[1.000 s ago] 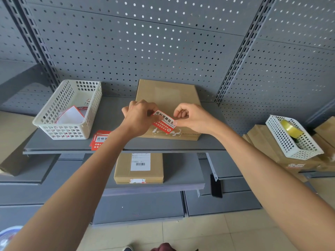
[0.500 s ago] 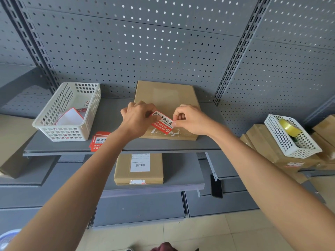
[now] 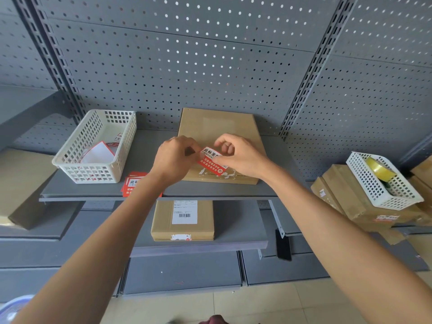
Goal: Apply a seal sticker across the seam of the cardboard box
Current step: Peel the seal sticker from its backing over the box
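Pinching a red sticker (image 3: 212, 160) between my left hand (image 3: 174, 160) and right hand (image 3: 238, 155), over a cardboard box (image 3: 217, 127) on a grey shelf (image 3: 149, 160) backed by pegboard (image 3: 187, 66).

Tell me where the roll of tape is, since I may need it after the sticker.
In the head view the roll of tape lies far right, inside a white basket that sits atop stacked cardboard boxes, well right of both hands.
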Available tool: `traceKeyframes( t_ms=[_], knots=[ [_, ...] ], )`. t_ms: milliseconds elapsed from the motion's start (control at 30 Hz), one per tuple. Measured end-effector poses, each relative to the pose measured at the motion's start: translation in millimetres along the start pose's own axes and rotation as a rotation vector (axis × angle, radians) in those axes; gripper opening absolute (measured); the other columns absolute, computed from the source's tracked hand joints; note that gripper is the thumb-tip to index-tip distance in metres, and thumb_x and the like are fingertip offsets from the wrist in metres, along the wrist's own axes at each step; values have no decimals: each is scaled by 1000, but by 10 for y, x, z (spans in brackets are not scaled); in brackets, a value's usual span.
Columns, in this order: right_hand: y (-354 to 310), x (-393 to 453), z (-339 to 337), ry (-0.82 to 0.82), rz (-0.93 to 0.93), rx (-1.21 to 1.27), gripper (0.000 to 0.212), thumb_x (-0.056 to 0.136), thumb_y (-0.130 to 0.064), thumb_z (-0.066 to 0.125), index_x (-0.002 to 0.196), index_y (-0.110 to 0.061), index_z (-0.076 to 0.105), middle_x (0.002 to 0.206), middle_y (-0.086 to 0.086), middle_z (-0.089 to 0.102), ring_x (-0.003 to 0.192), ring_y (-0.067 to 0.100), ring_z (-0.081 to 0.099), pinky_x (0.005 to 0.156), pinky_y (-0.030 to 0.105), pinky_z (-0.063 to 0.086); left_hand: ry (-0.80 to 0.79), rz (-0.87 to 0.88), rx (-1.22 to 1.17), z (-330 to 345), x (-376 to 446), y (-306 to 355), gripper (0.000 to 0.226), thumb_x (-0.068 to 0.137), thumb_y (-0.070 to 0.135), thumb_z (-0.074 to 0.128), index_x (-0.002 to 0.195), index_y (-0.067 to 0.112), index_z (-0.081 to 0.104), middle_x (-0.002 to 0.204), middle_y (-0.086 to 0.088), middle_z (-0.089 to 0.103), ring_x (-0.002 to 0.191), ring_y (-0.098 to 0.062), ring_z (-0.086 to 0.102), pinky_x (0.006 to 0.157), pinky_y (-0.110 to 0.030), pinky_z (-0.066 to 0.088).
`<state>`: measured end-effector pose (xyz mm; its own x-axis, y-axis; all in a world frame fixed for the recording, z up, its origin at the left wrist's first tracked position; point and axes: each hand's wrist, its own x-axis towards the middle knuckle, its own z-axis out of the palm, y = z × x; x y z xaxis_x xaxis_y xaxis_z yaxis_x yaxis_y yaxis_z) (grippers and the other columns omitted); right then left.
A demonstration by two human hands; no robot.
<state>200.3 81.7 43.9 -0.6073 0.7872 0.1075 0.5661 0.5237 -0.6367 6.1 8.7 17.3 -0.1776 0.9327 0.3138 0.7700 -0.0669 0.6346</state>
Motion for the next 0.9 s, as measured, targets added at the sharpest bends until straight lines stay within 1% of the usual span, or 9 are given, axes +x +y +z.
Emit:
traceKeyframes(
  t_ms=[167,300,367,400,467,567,700,767,900],
  knots=[
    [-174,125,226,52,-42,-3,19,82,-39,78,85,-21,73,90,3,62,83,18,60,71,33,47,22,11,-5,-21,-25,-22,6,84,23,76,87,24,72,87,5,73,81,-18,68,77,-39,55],
    [-173,125,220,68,-48,12,8,85,-26,75,83,-18,75,89,1,65,84,16,61,74,32,47,19,-23,-147,-59,-102,-102,28,80,20,82,106,19,72,100,7,75,94,-9,71,89,-27,54],
    [-181,120,224,69,-57,21,4,84,-22,73,81,-21,73,91,0,65,86,15,62,76,31,47,46,-11,-117,-51,-166,-147,25,79,15,82,103,16,74,101,4,76,94,-13,70,87,-21,52],
    [-186,120,229,70,-61,26,4,84,-22,73,81,-24,73,91,0,65,86,15,62,77,31,47,77,-2,-112,-42,-196,-164,21,78,12,82,99,14,76,101,1,76,93,-17,71,85,-21,51],
    [-179,122,245,78,-68,38,6,84,-23,73,80,-27,72,90,-2,64,87,14,62,76,29,48,125,30,-113,-21,-232,-188,15,77,9,81,91,12,77,100,-4,77,92,-23,72,85,-32,55],
    [-167,108,259,107,-73,60,4,85,-23,75,81,-24,75,90,-2,62,85,12,61,71,23,45,137,122,-49,13,-227,-236,9,76,10,80,83,12,74,98,-5,77,90,-27,72,79,-43,56],
    [-166,105,256,114,-82,78,3,82,-22,78,82,-23,76,90,-3,61,83,10,60,70,21,44,129,156,2,33,-219,-274,9,79,13,79,84,15,72,104,-1,76,94,-24,72,81,-42,56],
    [-167,92,259,108,-88,64,9,80,-23,81,83,-25,73,89,-7,60,82,10,60,70,23,48,132,164,9,41,-229,-282,8,80,12,77,84,16,71,105,1,75,96,-24,71,82,-42,56],
    [-179,95,302,104,-96,50,20,74,-22,85,88,-25,71,84,-14,55,79,12,57,71,26,46,144,203,38,44,-238,-285,6,81,13,72,85,16,70,106,1,75,92,-25,71,77,-42,55]
  ],
)
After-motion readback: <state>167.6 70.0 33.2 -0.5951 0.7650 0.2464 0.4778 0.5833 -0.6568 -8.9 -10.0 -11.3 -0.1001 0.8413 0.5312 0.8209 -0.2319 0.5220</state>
